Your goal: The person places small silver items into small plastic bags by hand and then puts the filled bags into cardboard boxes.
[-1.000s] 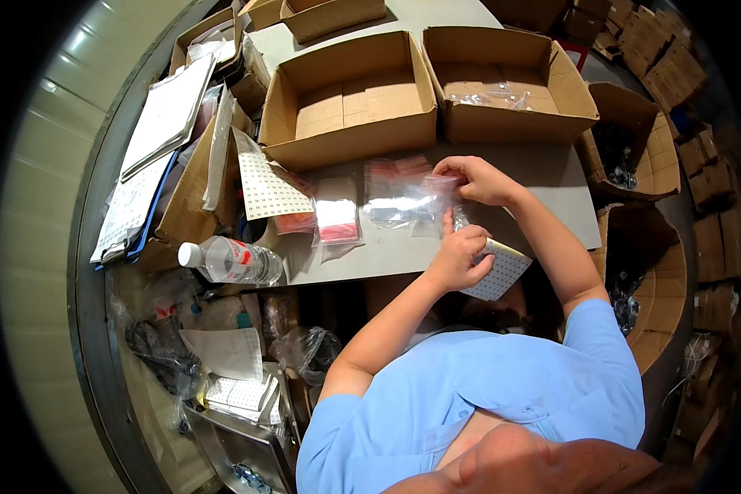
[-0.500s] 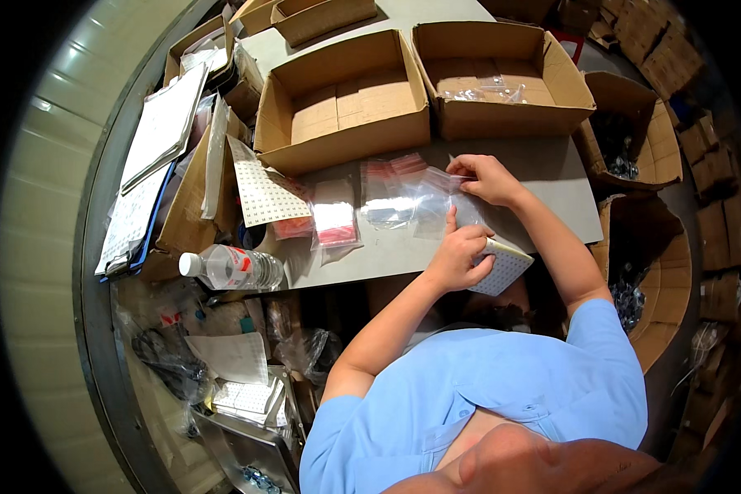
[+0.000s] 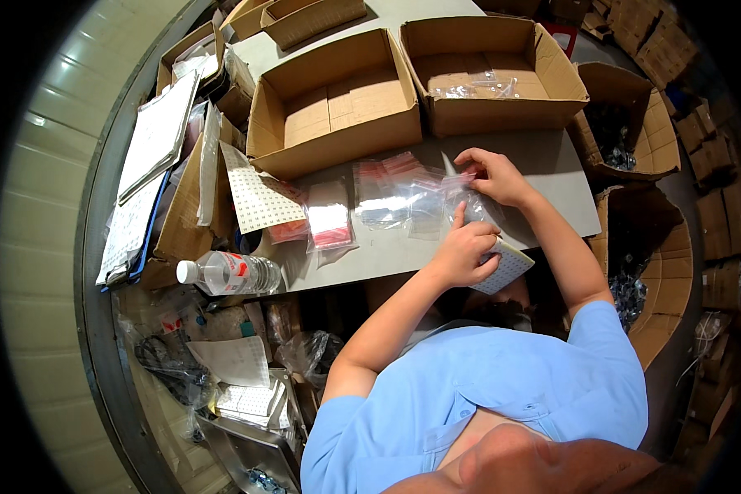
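Observation:
My left hand (image 3: 468,253) is closed round a pad of small printed label stickers (image 3: 507,268) at the table's front edge. Its index finger points up against a clear zip bag (image 3: 468,194); whether a label sits on that fingertip is too small to tell. Thumb and fingers of my right hand (image 3: 497,178) pinch the red-striped top of this bag. To the left, more clear zip bags (image 3: 387,207) with red-striped tops lie fanned out and overlapping. Beyond them is a stack of bags (image 3: 329,217) showing red at its lower end.
An open cardboard box (image 3: 337,140) and a second box (image 3: 502,115) holding small clear bags stand behind my hands. A sheet of labels (image 3: 262,194), a water bottle (image 3: 232,272) and clipboards (image 3: 152,148) are at left. Deep cartons (image 3: 646,272) stand right of the table.
The bag in my right hand has come away from the fanned bags toward the right. My left index finger now lies against it. The view has shifted slightly.

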The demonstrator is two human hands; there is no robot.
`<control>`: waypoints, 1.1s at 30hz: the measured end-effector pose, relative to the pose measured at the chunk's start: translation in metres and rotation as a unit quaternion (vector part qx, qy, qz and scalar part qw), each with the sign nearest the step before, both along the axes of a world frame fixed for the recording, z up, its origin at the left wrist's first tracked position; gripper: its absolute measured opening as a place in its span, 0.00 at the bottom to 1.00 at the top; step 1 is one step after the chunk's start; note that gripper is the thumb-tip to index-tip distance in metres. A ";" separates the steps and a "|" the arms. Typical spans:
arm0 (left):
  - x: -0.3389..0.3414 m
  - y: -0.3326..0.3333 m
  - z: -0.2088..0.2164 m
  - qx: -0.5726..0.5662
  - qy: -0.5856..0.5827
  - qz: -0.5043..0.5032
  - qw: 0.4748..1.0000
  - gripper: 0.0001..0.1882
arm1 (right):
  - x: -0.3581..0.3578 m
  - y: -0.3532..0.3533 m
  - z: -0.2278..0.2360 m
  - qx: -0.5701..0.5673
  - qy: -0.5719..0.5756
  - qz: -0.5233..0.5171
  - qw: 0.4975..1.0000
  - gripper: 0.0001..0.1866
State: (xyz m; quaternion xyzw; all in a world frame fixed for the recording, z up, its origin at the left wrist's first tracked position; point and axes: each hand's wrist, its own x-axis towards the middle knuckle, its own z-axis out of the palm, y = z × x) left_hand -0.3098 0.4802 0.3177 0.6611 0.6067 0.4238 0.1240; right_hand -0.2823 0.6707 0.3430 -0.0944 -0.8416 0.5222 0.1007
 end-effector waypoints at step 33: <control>-0.003 0.005 -0.002 0.067 -0.123 0.071 0.988 0.05 | 0.076 -0.038 0.041 0.076 0.028 0.067 0.994 0.09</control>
